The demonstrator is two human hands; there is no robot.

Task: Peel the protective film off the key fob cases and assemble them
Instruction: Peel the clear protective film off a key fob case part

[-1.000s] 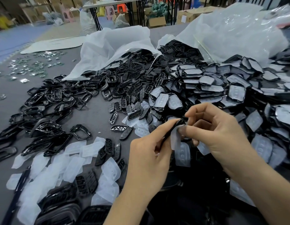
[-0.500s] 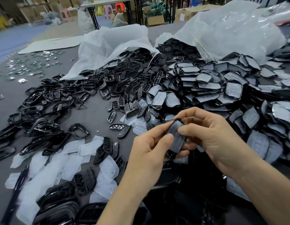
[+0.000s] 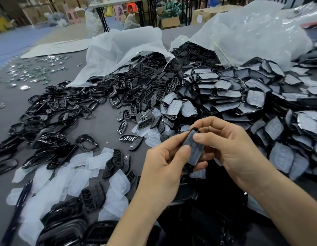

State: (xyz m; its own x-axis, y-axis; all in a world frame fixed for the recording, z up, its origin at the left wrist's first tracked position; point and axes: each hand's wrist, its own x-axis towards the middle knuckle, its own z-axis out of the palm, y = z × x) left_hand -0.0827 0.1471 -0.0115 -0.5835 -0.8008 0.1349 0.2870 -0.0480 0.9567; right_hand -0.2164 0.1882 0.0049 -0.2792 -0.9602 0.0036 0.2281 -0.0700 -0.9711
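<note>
A black key fob case point(image 3: 194, 150) with a cloudy film over its face is held upright between both hands above the table. My left hand point(image 3: 167, 163) grips its lower part, thumb laid on the film. My right hand point(image 3: 225, 144) pinches the upper part with thumb and forefinger. A big heap of film-covered cases point(image 3: 243, 96) lies behind and to the right. Black frames point(image 3: 53, 125) and small button plates point(image 3: 136, 112) are spread to the left. Peeled translucent films point(image 3: 69, 174) lie at front left.
Two white plastic bags point(image 3: 122, 50) spill parts at the back of the grey table point(image 3: 101, 126). Small shiny metal bits point(image 3: 30, 70) are scattered at far left. A dark heap point(image 3: 198, 210) sits under my wrists. Boxes and stools stand beyond the table.
The case was edge-on with a film hanging from it a second ago. Now it faces me, both hands closed in on it, thumbs on its film-covered face.
</note>
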